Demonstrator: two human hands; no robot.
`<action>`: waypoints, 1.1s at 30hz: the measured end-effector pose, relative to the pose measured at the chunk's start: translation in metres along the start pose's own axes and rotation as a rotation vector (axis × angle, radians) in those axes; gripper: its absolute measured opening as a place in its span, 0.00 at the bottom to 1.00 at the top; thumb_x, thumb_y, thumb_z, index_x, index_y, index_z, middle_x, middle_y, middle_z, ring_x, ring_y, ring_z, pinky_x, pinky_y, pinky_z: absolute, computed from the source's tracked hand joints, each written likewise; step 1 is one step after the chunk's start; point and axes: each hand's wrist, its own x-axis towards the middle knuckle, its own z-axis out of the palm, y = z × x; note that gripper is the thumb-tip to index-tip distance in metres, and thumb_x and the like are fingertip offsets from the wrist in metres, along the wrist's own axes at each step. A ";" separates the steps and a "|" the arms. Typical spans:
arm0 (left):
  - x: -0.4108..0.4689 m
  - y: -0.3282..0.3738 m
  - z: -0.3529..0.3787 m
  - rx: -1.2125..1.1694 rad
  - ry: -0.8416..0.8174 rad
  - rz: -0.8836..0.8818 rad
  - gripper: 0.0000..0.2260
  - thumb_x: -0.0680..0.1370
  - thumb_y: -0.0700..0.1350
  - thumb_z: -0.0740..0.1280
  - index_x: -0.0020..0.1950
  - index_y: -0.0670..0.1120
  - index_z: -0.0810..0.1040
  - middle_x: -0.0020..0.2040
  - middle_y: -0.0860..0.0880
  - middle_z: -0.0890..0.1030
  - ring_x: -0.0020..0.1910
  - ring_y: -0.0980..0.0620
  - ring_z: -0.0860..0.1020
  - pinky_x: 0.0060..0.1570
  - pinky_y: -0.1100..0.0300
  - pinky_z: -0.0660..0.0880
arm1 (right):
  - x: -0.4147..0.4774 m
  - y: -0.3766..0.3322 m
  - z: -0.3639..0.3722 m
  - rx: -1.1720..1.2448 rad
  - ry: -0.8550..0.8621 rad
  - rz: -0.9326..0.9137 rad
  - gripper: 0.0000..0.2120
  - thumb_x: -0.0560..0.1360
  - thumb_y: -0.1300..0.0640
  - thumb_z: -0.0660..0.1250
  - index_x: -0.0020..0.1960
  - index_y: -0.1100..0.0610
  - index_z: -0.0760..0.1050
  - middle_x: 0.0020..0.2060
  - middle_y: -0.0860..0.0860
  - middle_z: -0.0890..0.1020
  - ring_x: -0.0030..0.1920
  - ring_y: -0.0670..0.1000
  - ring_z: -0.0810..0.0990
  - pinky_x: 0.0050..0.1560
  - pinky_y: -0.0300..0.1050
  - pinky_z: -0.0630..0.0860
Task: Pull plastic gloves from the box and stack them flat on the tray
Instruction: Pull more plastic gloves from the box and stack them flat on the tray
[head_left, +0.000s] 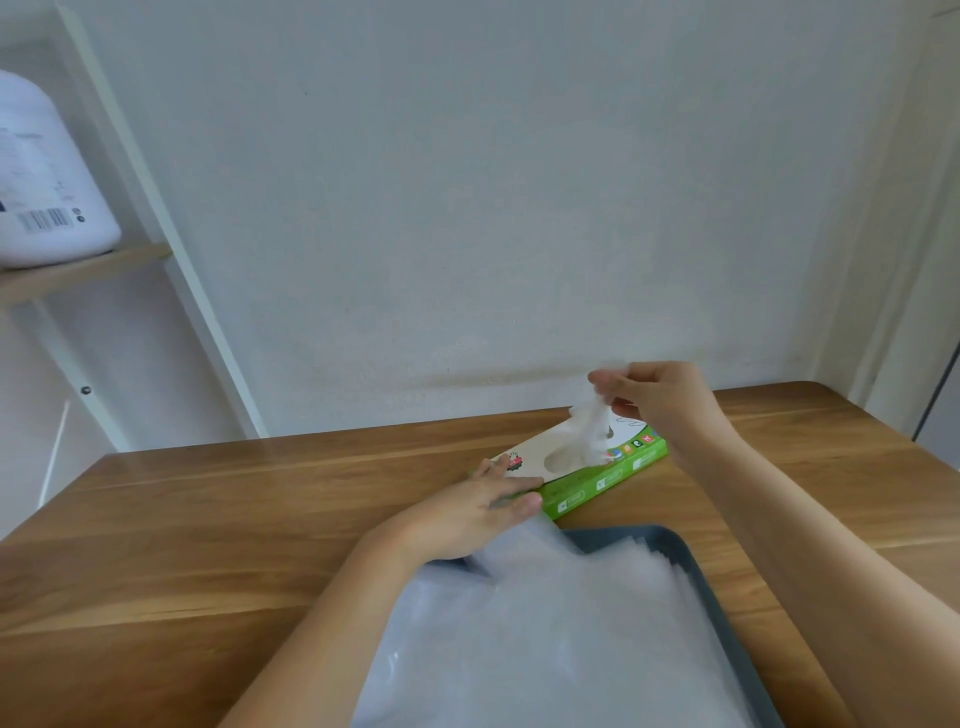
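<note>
Wooden table (208, 545) carries box (597, 486). On box's left end, left hand (467, 514) presses, fingers straight. Above box opening, right hand (660, 395) pinches glove (589, 431). Nearside of box: tray (675, 545) holding stacked gloves (545, 623).

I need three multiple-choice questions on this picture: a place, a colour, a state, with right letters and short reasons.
1. Where is the box relative to the tray?
A) inside it
B) beyond its far edge, on the table
C) under it

2. What colour are the box's sides?
A) green
B) red
C) black

3. What does the right hand do?
A) lies flat
B) pinches a glove sticking out of the box
C) grips the tray

1 B: it lies on wood behind the tray.
2 A: its near side is bright green.
3 B: the hand holds the glove's top above the opening.
</note>
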 end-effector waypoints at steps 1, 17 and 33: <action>0.000 0.000 -0.001 -0.017 0.006 0.000 0.21 0.82 0.57 0.55 0.75 0.58 0.63 0.79 0.55 0.51 0.78 0.56 0.42 0.74 0.59 0.44 | 0.001 -0.001 -0.001 -0.033 0.001 -0.008 0.09 0.74 0.58 0.71 0.40 0.63 0.83 0.36 0.55 0.83 0.38 0.50 0.77 0.48 0.45 0.77; 0.042 0.074 0.001 0.093 0.078 0.037 0.19 0.79 0.57 0.63 0.69 0.57 0.73 0.63 0.52 0.79 0.62 0.52 0.75 0.63 0.57 0.70 | 0.006 0.007 -0.009 -0.275 0.080 -0.045 0.13 0.77 0.64 0.59 0.39 0.56 0.78 0.30 0.51 0.83 0.35 0.53 0.83 0.45 0.52 0.81; 0.047 0.078 0.019 0.023 0.299 0.038 0.26 0.77 0.62 0.64 0.67 0.49 0.63 0.55 0.52 0.76 0.51 0.50 0.76 0.42 0.61 0.68 | 0.001 -0.001 -0.012 -0.267 0.136 -0.063 0.10 0.77 0.65 0.50 0.47 0.58 0.69 0.30 0.52 0.83 0.38 0.54 0.82 0.49 0.56 0.78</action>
